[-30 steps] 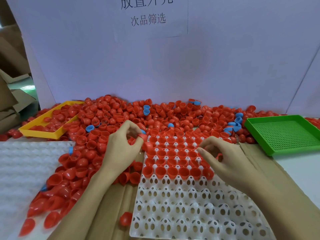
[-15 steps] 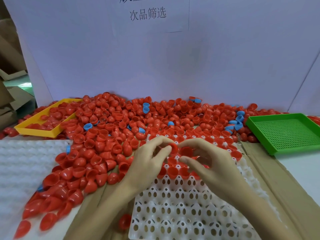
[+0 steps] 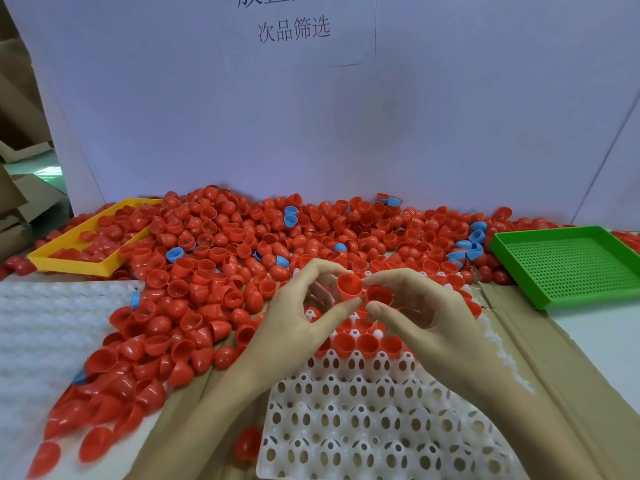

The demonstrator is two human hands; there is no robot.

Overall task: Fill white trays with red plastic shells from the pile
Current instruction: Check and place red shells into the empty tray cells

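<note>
Near rows of white tray (image 3: 363, 427) stood unfilled and open to approach, shell pile (image 3: 221, 271) crowded left and rear, green tray (image 3: 568, 265) bounded right.

The tray (image 3: 381, 427) lies in front, the pile of shells (image 3: 214, 271) behind and to its left. Both hands, left (image 3: 298, 327) and right (image 3: 426, 320), hover over the tray.

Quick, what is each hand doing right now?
Left hand: pinches a red shell.
Right hand: holds another red shell.

Ahead of you: a pale lavender wall panel (image 3: 450, 126), printed paper sign (image 3: 294, 29) at top. Brown cardboard boxes (image 3: 17, 188) stacked far left. Even, soft light.
</note>
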